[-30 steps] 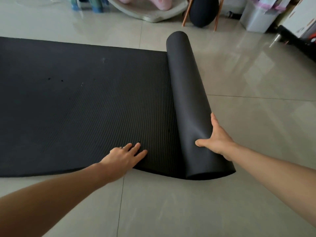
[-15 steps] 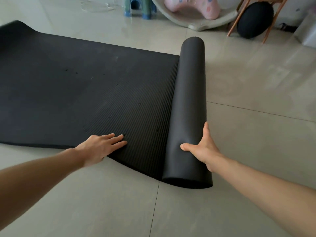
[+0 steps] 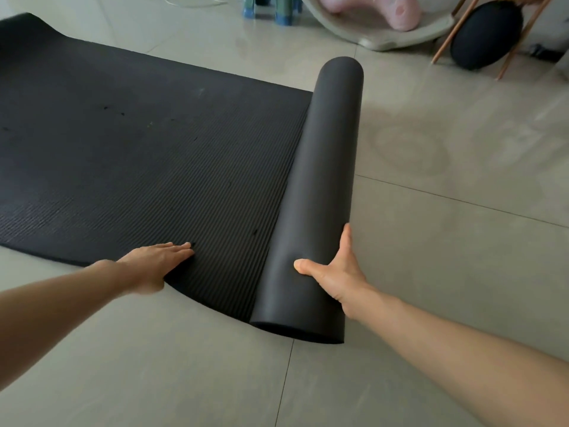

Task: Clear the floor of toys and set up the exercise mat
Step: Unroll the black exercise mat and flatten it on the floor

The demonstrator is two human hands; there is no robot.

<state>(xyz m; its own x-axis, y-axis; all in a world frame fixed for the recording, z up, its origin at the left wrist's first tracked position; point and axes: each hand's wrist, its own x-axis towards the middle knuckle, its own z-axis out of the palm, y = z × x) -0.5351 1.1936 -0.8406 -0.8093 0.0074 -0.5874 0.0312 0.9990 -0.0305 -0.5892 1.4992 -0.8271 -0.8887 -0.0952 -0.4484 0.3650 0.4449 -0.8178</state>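
Note:
A black ribbed exercise mat (image 3: 138, 155) lies partly unrolled on the pale tiled floor, stretching off to the left. Its still-rolled part (image 3: 323, 186) forms a smooth black cylinder at the mat's right end. My left hand (image 3: 154, 263) lies flat with straight fingers on the mat's near edge, pressing it down. My right hand (image 3: 335, 275) rests against the right side of the roll near its front end, thumb across the top and fingers along the far side.
At the back stand a beige rocker with a pink toy (image 3: 397, 13), blue-green stool legs (image 3: 271, 10) and a black round cushion in a wooden frame (image 3: 486, 35). Bare tile lies right of the roll.
The view has swung left and closer, and more flat mat shows to the left. My left hand has slid left along the near edge. The right hand stays on the roll.

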